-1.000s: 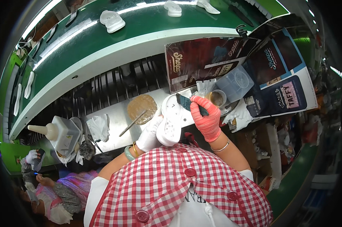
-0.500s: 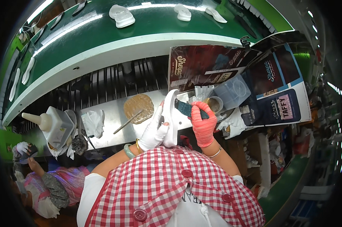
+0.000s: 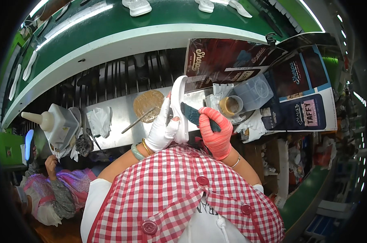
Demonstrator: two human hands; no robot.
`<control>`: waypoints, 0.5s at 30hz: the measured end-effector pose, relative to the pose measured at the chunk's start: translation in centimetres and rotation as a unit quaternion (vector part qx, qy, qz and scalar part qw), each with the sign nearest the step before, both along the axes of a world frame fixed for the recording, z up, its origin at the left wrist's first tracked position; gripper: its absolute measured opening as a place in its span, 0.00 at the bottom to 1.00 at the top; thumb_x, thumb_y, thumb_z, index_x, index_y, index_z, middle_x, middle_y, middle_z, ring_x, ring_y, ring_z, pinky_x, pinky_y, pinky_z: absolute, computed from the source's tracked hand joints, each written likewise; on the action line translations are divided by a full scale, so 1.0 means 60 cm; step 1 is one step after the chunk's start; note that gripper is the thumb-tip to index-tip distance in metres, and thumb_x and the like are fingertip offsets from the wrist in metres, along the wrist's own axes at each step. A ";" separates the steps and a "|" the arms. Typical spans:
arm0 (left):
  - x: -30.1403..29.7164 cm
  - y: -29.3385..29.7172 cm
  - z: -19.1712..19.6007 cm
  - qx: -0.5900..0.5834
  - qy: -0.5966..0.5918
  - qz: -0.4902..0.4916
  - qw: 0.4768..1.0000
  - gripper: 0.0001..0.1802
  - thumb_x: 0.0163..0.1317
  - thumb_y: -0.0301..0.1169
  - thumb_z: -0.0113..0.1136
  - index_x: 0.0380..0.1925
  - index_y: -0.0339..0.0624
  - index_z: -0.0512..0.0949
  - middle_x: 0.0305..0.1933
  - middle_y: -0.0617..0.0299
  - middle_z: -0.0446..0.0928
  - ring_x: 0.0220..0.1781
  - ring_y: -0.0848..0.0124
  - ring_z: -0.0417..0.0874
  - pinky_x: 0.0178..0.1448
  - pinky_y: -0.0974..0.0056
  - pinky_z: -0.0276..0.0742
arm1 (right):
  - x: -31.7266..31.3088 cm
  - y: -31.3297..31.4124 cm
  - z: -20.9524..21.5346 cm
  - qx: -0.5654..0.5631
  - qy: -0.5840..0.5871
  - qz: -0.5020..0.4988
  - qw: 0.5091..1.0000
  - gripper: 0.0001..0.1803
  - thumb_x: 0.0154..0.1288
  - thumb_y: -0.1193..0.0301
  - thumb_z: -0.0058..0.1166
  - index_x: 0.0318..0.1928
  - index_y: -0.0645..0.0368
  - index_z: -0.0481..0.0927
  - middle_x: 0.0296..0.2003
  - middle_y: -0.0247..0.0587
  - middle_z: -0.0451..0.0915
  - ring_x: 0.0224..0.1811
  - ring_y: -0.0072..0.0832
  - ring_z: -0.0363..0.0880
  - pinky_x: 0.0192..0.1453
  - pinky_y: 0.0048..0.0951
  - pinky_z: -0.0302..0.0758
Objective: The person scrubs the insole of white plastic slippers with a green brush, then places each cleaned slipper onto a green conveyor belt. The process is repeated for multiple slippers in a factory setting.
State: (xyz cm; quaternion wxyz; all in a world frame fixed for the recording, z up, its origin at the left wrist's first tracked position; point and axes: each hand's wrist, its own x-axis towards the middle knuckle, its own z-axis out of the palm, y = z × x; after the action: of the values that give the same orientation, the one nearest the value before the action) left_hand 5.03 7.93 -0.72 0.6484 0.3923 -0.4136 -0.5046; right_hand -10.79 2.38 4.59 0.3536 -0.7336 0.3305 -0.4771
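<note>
Our left hand (image 3: 162, 131) pinches the left side of the white sole (image 3: 177, 103), which runs long-ways up and down in the middle of the frame. Farther right, our right hand (image 3: 216, 131) pinches a dark green strip (image 3: 190, 113) pointing at the sole; a cup (image 3: 225, 107) sits just above that hand.

A shoe-parts workshop or factory floor; a long, glossy green conveyor-like bench (image 3: 167, 16) runs along the far side, carrying white shoe soles (image 3: 136, 7); nearer is a metal worktop (image 3: 122, 115) with a white spouted bottle (image 3: 63, 129) at its left; a white-gloved left hand (image 3: 162, 129) holds a single white sole (image 3: 178, 109); a co-worker (image 3: 68, 188) is at the left; strip lights (image 3: 343, 31) shine at far right.
</note>
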 end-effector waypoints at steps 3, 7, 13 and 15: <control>0.001 -0.002 0.001 -0.017 -0.001 0.031 0.999 0.38 0.65 0.38 0.49 0.69 0.38 0.44 0.70 0.54 0.50 0.71 0.64 0.53 0.71 0.64 0.47 | -0.010 0.003 -0.009 0.090 -0.029 -0.045 0.994 0.06 0.57 0.80 0.55 0.37 0.66 0.79 0.26 0.43 0.80 0.26 0.23 0.77 0.31 0.22 0.74; 0.011 -0.004 -0.002 -0.008 0.018 0.056 0.998 0.38 0.65 0.34 0.49 0.70 0.44 0.43 0.71 0.58 0.51 0.69 0.67 0.56 0.68 0.64 0.54 | 0.000 0.007 0.005 -0.036 0.001 0.030 0.999 0.05 0.58 0.80 0.55 0.36 0.65 0.79 0.25 0.42 0.79 0.24 0.21 0.75 0.30 0.22 0.73; 0.048 -0.005 0.004 0.001 0.167 0.039 0.985 0.37 0.66 0.34 0.49 0.69 0.41 0.43 0.69 0.60 0.54 0.66 0.72 0.61 0.64 0.67 0.62 | -0.028 0.009 0.002 0.178 -0.132 -0.051 0.974 0.08 0.64 0.73 0.52 0.40 0.64 0.77 0.26 0.33 0.76 0.22 0.17 0.72 0.23 0.16 0.68; 0.072 0.003 0.063 0.005 0.198 0.030 0.980 0.40 0.63 0.43 0.52 0.69 0.43 0.44 0.67 0.61 0.58 0.62 0.72 0.66 0.61 0.69 0.66 | -0.042 0.000 0.005 0.139 -0.127 -0.129 0.974 0.10 0.65 0.69 0.50 0.41 0.63 0.77 0.27 0.35 0.77 0.21 0.18 0.73 0.22 0.16 0.68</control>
State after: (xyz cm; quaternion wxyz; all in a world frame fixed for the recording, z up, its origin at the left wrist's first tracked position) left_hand 9.34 8.10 3.05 0.7300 0.3003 -0.2628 -0.5549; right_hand -13.32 2.40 4.88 0.4273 -0.5617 0.4375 -0.5573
